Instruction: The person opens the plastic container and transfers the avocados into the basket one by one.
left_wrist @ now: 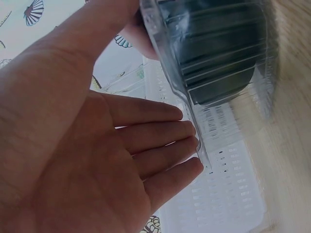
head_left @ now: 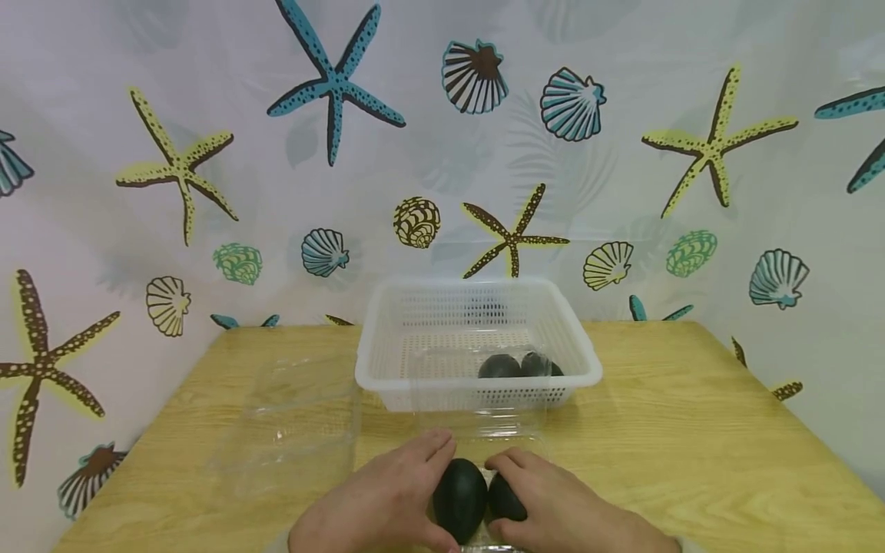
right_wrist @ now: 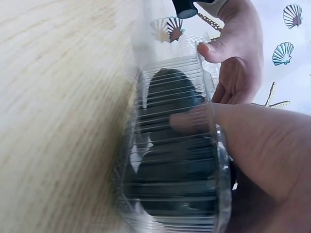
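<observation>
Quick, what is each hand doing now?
Left hand: open, thumb on the clear container.
Right hand: grips a dark avocado.

The avocados (head_left: 459,498) were dark green, almost black, in a clear ribbed container (right_wrist: 175,160). The perforated basket (head_left: 477,338) was white, the bench (head_left: 691,445) pale yellow woodgrain. The backdrop (head_left: 207,115) showed blue, yellow and brown starfish and shells.
</observation>
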The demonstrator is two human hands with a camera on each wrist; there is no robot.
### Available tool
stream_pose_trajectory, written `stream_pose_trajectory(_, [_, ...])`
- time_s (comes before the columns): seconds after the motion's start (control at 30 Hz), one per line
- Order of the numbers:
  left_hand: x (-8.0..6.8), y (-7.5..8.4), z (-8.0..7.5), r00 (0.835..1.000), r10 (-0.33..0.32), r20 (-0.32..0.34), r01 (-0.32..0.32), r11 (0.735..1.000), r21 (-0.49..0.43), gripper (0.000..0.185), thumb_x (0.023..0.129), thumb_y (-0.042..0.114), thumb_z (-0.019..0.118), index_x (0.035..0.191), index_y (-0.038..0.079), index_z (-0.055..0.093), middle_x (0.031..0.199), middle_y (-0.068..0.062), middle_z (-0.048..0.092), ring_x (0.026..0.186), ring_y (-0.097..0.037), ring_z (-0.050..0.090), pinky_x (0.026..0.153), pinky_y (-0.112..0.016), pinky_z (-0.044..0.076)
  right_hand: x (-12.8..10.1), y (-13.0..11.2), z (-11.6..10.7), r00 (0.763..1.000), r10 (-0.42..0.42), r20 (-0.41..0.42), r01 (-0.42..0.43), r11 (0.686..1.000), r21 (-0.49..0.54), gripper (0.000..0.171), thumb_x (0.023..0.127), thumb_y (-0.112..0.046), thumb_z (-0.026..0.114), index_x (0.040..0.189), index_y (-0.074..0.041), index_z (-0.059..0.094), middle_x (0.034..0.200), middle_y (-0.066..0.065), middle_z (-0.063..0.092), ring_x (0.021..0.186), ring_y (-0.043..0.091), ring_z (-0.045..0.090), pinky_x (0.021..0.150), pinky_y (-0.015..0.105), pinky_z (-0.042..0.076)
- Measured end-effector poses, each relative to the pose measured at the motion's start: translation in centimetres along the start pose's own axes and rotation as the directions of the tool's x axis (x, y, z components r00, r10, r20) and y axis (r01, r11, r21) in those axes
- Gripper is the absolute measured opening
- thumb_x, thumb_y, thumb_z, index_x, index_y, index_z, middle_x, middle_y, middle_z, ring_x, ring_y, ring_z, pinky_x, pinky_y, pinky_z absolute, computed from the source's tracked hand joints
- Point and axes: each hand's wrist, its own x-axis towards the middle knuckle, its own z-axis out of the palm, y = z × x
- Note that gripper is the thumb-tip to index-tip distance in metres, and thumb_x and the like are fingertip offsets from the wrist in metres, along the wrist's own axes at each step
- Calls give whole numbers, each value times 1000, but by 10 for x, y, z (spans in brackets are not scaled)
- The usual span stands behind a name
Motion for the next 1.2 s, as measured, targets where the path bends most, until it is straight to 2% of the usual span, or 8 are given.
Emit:
stream_pose_trajectory(0.17, [1,1,1,999,-23,22,23,1000,-15,104,71,64,79,148,6,40,152,-7,43,137,-19,47,111,-35,45,0,-1,-4,998,30,52,-33,997,70,58,79,-45,77,122,-10,58,109,-4,60,89,6,57,75,27,53])
stream_pose_trajectory(0.33, [0,1,1,999,-36,30,37,999,-30,105,71,64,79,150,5,39,155,-8,41,140,-20,44,113,-36,43,0,-1,-6,999,18,44,-22,995,99,49,78,-40,77,115,-11,63,102,-7,59,80,2,52,68,21,48])
stream_pose_trajectory(0.47, [0,0,2,1000,-22,14,22,999,-34,104,71,62,80,148,5,40,153,-9,43,140,-21,44,113,-36,43,-1,1,-6,1000,-10,20,9,998,63,45,80,-34,75,116,-9,67,107,-3,63,87,5,57,72,23,52])
stream_pose_trajectory(0.63, [-1,1,1,1000,-23,20,23,1000,-21,106,71,65,78,149,4,39,155,-10,41,142,-23,43,113,-37,43,-2,4,-4,999,-39,16,38,999,16,45,89,-33,68,125,-5,65,119,4,65,105,17,63,87,35,57])
stream_pose_trajectory(0.83, [-2,0,1,999,-17,32,17,1000,4,107,73,66,76,150,4,37,156,-11,39,143,-23,41,113,-36,43,-5,6,0,991,-134,-21,132,987,-91,48,94,-33,64,130,-3,62,124,8,64,112,23,62,92,37,56])
stream_pose_trajectory(0.93, [-2,0,2,1000,-7,16,7,1000,9,105,72,65,77,148,4,39,154,-10,42,141,-22,44,112,-35,44,-6,6,0,995,-101,-6,100,993,-67,46,93,-37,65,127,-7,62,119,4,64,107,17,62,88,33,56])
stream_pose_trajectory(1.03, [-1,1,2,1000,-11,14,11,1000,21,107,71,66,77,148,2,39,155,-10,41,142,-23,43,111,-35,45,-4,6,-1,999,-51,13,51,999,9,39,89,-41,69,115,-13,62,105,-6,62,92,6,58,78,25,54])
stream_pose_trajectory(1.2, [0,1,1,1000,-13,16,13,1000,11,105,71,67,77,147,3,42,153,-9,42,140,-22,45,110,-35,46,-4,5,-5,998,-63,32,62,998,23,37,87,-47,70,108,-18,63,99,-11,59,84,0,53,72,21,51])
